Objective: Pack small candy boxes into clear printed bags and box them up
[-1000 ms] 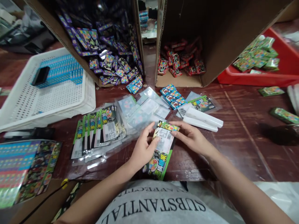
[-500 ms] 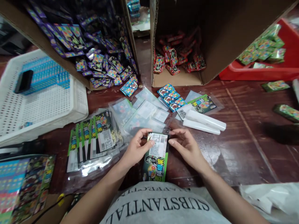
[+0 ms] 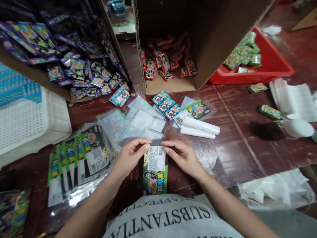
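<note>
A: What's just changing on your feed?

B: I'm seeing the printed card (image 3: 155,172) lining up straight in front of the shirt (image 3: 163,218); a second ago it was slanting. The right hand (image 3: 182,157) is drawing in too: its thumb is now overlapping the card's edge, where it was sitting just outside.

A: And what are you taking that to mean for the work?

B: I'm judging that both hands are now sharing the hold evenly, so the card is staying square while its top edge is getting the attention.

A: Where is it lying against the fingers?

B: It's hanging down between them, towards the shirt. The left hand (image 3: 135,153) is pinching the upper left corner, thumb on the face, and the right is pinching the upper right corner the same way. Both sets of fingers are closing on it, though I'm not seeing their undersides. I can't tell whether the lower end is resting on the bench (image 3: 230,142).

A: Anything close by?

B: Clear sleeves (image 3: 141,122) are lying just beyond the fingertips, and a fanned stack of cards (image 3: 76,158) is sitting to the left.
</note>
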Available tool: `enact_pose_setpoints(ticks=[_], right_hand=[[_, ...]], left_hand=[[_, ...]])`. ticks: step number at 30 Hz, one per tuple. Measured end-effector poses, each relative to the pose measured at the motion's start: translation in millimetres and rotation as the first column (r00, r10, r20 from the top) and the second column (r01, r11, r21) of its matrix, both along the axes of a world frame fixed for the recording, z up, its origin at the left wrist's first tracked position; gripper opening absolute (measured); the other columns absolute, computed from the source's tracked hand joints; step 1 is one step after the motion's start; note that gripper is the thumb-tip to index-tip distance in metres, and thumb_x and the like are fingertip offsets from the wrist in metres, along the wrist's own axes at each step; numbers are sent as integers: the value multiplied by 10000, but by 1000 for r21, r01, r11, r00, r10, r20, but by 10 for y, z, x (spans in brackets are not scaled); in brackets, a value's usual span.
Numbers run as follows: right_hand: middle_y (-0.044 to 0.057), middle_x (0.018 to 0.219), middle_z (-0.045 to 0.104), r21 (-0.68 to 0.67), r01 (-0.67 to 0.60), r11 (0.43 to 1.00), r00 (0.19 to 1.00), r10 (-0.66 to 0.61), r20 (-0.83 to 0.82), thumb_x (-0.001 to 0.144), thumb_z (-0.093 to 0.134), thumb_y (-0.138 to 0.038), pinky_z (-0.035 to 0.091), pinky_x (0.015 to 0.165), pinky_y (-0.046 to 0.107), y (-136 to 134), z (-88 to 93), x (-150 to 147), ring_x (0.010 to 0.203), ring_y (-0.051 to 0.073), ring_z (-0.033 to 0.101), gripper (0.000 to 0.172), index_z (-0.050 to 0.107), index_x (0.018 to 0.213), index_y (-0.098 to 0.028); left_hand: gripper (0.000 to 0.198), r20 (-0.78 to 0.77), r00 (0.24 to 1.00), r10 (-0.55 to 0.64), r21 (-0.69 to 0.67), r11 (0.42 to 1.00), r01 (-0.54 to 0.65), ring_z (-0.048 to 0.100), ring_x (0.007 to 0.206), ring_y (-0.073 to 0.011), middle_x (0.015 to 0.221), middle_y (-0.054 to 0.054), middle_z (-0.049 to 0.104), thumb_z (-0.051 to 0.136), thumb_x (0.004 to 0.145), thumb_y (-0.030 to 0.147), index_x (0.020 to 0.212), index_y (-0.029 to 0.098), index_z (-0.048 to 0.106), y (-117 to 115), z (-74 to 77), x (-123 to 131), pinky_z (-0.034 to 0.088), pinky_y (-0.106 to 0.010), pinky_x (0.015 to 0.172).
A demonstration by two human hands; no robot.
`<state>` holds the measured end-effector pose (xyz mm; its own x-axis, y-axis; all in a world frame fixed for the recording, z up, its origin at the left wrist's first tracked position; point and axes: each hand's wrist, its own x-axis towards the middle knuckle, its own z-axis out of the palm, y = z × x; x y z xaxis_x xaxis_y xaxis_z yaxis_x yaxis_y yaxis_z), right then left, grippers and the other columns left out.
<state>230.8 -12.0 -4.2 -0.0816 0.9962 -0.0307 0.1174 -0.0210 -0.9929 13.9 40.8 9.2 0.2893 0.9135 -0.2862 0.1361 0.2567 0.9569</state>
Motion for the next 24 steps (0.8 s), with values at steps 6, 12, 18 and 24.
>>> enact_pose_setpoints(ticks=[6, 12, 18, 24], right_hand=[[43, 928, 763, -204, 30, 978, 1000, -30, 1, 866, 736, -433, 569, 839, 420, 157, 150, 19, 854, 210, 702, 217, 747, 937, -228], [42, 878, 753, -369, -21, 929, 987, -40, -158, 817, 777, -465, 555, 785, 383, 232, 162, 0, 761, 176, 668, 277, 756, 884, -197], [62, 1098, 774, -296, -81, 952, 980, 21, -198, 877, 731, -476, 563, 876, 387, 158, 237, 92, 991, 215, 710, 252, 801, 936, -241], [49, 1055, 771, -167, -63, 984, 976, 25, -216, 878, 751, -399, 569, 905, 398, 11, 148, 11, 959, 198, 722, 216, 754, 1028, -244]], left_hand=[[152, -64, 993, -95, -62, 994, 91, 639, 747, -144, 824, -17, 728, 772, 783, 318, 840, 186, 723, 124, 148, 36, 507, -300, 752], [156, -28, 990, -137, -165, 978, 131, 613, 666, -112, 732, 7, 717, 782, 772, 328, 771, 179, 734, 261, 165, -7, 481, -261, 694], [197, 35, 955, -296, -145, 944, 298, 712, 945, -180, 1049, -59, 786, 811, 785, 357, 895, 195, 790, 311, 117, -174, 540, -322, 910], [149, -4, 955, -297, -36, 954, 296, 707, 866, -144, 935, -15, 771, 819, 778, 284, 885, 206, 751, 293, 35, -142, 551, -271, 842]])
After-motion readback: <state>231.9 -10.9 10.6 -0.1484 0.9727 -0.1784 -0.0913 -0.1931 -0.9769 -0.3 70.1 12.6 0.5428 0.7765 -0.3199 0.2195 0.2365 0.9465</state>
